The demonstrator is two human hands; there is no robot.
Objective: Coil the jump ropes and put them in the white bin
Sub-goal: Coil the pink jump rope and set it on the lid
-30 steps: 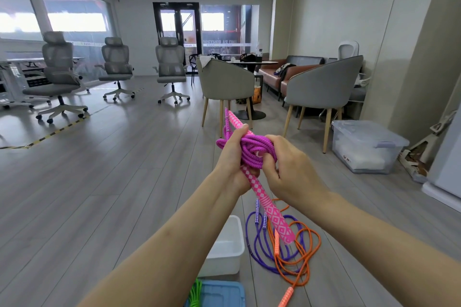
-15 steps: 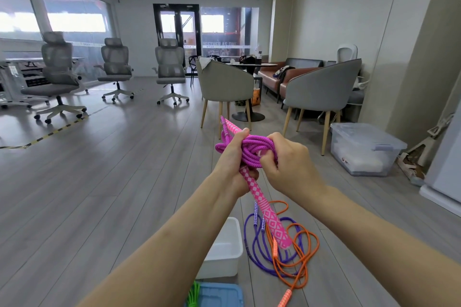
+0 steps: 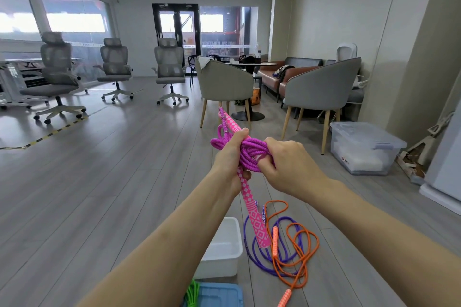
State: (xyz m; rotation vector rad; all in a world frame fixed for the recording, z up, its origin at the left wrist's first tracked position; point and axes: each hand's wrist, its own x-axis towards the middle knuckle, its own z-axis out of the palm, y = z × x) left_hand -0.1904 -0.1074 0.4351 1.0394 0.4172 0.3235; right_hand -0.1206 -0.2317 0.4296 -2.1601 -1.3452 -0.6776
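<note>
Magenta cord of the pink jump rope (image 3: 252,153) was seen wound into a bundle around its two pink checkered handles (image 3: 253,212), held up in front of the body above the floor. The left hand (image 3: 230,159) was wrapped around the bundle and handles, fingers curled over the cord. The right hand (image 3: 290,166) was closed on the right side of the coil, with its fingertips tucked into the strands. One handle was pointed down and toward the camera, the other up and away.

On the grey plank floor (image 3: 99,194) below, the white bin (image 3: 222,249) was set open. Just to its right, a purple jump rope (image 3: 252,254) and an orange jump rope (image 3: 303,248) were lying uncoiled and tangled over each other. A blue lid (image 3: 219,295) and a green rope (image 3: 192,293) were partly shown at the bottom edge.
</note>
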